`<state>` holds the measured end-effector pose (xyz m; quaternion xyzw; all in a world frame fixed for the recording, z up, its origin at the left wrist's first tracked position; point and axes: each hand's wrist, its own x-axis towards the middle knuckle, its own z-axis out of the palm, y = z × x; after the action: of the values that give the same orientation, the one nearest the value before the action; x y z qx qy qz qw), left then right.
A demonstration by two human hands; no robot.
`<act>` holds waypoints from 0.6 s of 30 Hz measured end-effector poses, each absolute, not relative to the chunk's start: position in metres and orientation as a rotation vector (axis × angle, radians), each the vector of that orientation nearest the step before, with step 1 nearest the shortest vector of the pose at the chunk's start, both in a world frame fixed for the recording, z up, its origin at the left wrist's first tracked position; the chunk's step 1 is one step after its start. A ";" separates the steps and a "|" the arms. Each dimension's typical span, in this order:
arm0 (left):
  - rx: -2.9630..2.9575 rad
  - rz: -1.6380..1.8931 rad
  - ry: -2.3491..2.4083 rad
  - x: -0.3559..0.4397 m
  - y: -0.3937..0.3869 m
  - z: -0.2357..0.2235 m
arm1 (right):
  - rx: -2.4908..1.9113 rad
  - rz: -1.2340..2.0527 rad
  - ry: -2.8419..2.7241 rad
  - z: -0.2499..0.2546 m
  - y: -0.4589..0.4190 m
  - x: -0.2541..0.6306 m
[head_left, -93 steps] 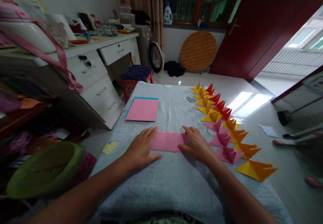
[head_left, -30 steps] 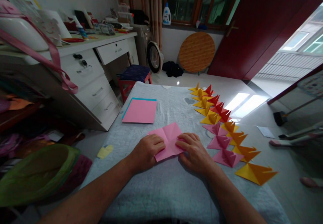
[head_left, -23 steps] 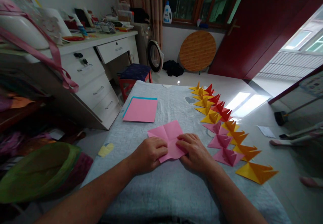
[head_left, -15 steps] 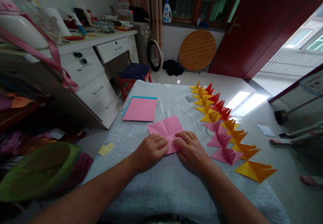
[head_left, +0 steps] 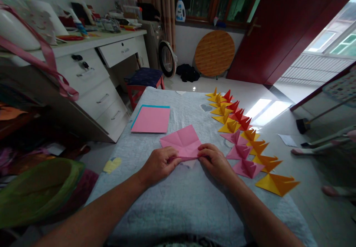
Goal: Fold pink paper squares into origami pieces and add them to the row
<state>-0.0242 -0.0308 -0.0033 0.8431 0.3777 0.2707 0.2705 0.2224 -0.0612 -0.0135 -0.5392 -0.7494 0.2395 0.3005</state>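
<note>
A creased pink paper square [head_left: 181, 141] lies on the grey cloth-covered table [head_left: 180, 202] right in front of me. My left hand [head_left: 158, 163] pinches its near left edge, fingers curled. My right hand [head_left: 215, 161] pinches the near right edge the same way. The near edge of the sheet is lifted a little off the cloth between the two hands.
A stack of flat pink sheets [head_left: 151, 119] lies further back on the left. Several folded paper shapes in yellow, red, orange and pink [head_left: 241, 135] run in a row down the table's right side. A white desk with drawers [head_left: 94, 72] stands to the left.
The pink paper went from a folded strip to an unfolded creased square. Both hands slid to its near edge and now pinch and lift it.
</note>
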 end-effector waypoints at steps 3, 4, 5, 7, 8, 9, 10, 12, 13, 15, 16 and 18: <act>2.184 0.702 1.113 -0.022 -0.029 -0.003 | -1.488 0.666 -1.908 -0.019 -0.060 0.223; 2.163 0.695 1.149 -0.021 -0.029 -0.004 | -1.511 0.660 -1.894 -0.021 -0.059 0.223; 2.150 0.688 1.185 -0.020 -0.029 -0.004 | -1.533 0.653 -1.884 -0.022 -0.059 0.223; 2.143 0.684 1.249 -0.019 -0.027 -0.005 | -1.569 0.637 -1.864 -0.023 -0.059 0.223; 2.147 0.685 1.273 -0.019 -0.027 -0.006 | -1.582 0.631 -1.854 -0.023 -0.059 0.224; 2.154 0.689 1.291 -0.019 -0.026 -0.007 | -1.592 0.626 -1.847 -0.022 -0.059 0.224; 2.162 0.695 1.304 -0.019 -0.025 -0.008 | -1.604 0.622 -1.842 -0.021 -0.059 0.225; 2.174 0.708 1.322 -0.019 -0.024 -0.010 | -1.630 0.617 -1.837 -0.019 -0.059 0.226; 2.180 0.711 1.334 -0.019 -0.024 -0.011 | -1.641 0.617 -1.838 -0.018 -0.059 0.226; 2.194 0.716 1.369 -0.018 -0.024 -0.013 | -1.651 0.616 -1.844 -0.017 -0.059 0.226; 2.205 0.715 1.389 -0.018 -0.024 -0.013 | -1.650 0.614 -1.848 -0.016 -0.059 0.226; 2.230 0.706 1.432 -0.018 -0.023 -0.015 | -1.648 0.610 -1.853 -0.016 -0.059 0.226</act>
<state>-0.0176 -0.0232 -0.0150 0.7970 0.5118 0.2523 0.1979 0.2258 -0.0588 -0.0155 -0.6177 -0.6945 0.2284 0.2897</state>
